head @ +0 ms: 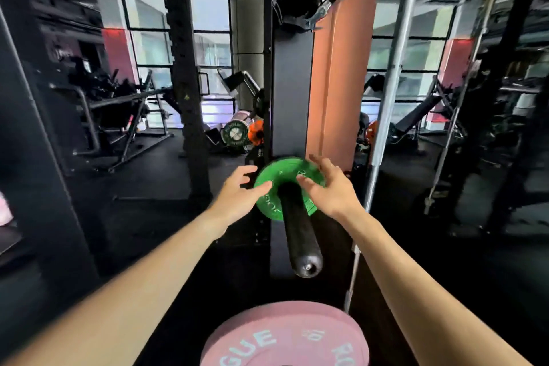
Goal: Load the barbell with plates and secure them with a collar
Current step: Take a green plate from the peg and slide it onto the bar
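A small green plate (pixel 274 175) sits on the black barbell sleeve (pixel 298 232), which points toward me with its end cap near the middle of the view. My left hand (pixel 237 194) rests its fingertips against the plate's left edge, fingers spread. My right hand (pixel 329 187) lies on the plate's right face, fingers apart. Neither hand wraps around the plate. A large pink bumper plate (pixel 285 336) lies flat below the sleeve at the bottom of the view. No collar is visible.
A black rack upright (pixel 292 92) stands right behind the green plate. A bare steel bar (pixel 395 77) leans upright to the right. More plates (pixel 236 134) and benches stand on the dark floor at the back left, before windows.
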A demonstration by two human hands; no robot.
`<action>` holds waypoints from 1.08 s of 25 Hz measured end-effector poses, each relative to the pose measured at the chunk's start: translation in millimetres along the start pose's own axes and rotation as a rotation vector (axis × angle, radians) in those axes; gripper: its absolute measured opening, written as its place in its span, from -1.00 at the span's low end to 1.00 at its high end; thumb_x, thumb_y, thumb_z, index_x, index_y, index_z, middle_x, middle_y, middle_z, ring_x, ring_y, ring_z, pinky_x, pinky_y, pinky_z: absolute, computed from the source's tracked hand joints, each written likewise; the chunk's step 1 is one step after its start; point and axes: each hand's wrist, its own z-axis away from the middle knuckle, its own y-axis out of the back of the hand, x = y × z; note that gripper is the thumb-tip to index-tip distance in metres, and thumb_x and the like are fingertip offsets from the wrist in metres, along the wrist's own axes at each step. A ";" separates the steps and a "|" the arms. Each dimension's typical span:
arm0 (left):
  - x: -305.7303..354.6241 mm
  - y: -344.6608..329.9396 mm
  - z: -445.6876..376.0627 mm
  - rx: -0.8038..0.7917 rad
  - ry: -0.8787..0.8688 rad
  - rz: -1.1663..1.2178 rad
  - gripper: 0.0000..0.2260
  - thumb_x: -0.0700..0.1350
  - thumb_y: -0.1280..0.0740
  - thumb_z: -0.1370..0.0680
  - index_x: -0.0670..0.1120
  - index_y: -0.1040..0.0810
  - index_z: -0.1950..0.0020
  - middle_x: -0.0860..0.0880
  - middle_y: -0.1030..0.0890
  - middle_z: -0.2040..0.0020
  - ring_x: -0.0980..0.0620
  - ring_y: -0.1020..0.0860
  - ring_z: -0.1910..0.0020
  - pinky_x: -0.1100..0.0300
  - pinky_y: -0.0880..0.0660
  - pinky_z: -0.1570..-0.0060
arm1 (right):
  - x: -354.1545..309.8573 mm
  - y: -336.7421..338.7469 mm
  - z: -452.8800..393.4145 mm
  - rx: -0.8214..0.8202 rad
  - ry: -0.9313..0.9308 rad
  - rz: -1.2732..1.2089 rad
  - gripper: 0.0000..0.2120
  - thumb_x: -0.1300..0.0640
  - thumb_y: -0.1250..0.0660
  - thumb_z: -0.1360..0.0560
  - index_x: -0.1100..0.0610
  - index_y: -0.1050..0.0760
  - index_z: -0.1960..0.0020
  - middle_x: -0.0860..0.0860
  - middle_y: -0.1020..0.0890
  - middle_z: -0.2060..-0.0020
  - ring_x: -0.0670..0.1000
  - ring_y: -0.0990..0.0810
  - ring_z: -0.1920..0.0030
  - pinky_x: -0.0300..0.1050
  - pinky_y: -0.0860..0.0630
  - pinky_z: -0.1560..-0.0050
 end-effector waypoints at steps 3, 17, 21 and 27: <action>-16.1 -23.3 -21.8 0.002 0.028 0.014 -0.57 0.09 -0.43 -0.57 0.10 -0.44 -0.41 0.03 -0.57 -0.23 0.09 -0.56 -0.12 0.30 -0.44 0.06 | 21.8 -12.7 -25.2 -0.064 -0.014 -0.099 -0.44 -0.08 -0.45 -0.55 -0.07 -0.40 -0.51 0.12 -0.51 -0.37 0.10 -0.51 -0.40 -0.21 -0.32 -0.39; -25.3 -40.9 50.0 0.084 0.053 0.045 -0.19 0.44 -0.30 -0.43 -0.06 -0.38 -0.51 -0.04 -0.46 -0.51 -0.02 -0.44 -0.46 0.05 -0.34 -0.44 | 32.5 -8.5 69.6 0.115 0.042 -0.441 -0.67 -0.16 -0.50 -0.49 0.02 -0.47 0.23 -0.14 -0.60 0.36 -0.10 -0.55 0.27 -0.06 -0.56 0.08; -14.9 -32.5 131.1 0.119 -0.068 0.107 -0.33 0.27 -0.31 -0.57 -0.04 -0.31 -0.57 0.09 -0.51 -0.40 0.25 -0.46 -0.26 0.25 -0.29 -0.24 | 2.0 6.7 145.3 0.187 0.089 -0.454 -0.75 -0.12 -0.52 -0.48 0.01 -0.56 0.17 0.05 -0.69 0.28 0.16 -0.68 0.18 0.22 -0.65 0.04; 41.2 75.5 255.5 0.303 -0.324 0.262 -0.77 0.12 -0.41 -0.56 -0.01 -0.60 0.14 0.02 -0.67 0.30 0.17 -0.61 0.33 0.35 -0.47 0.37 | -119.2 0.5 243.2 0.195 0.308 -0.550 -0.70 -0.23 -0.49 -0.42 -0.01 -0.57 0.18 -0.06 -0.65 0.39 -0.12 -0.54 0.39 -0.17 -0.54 0.34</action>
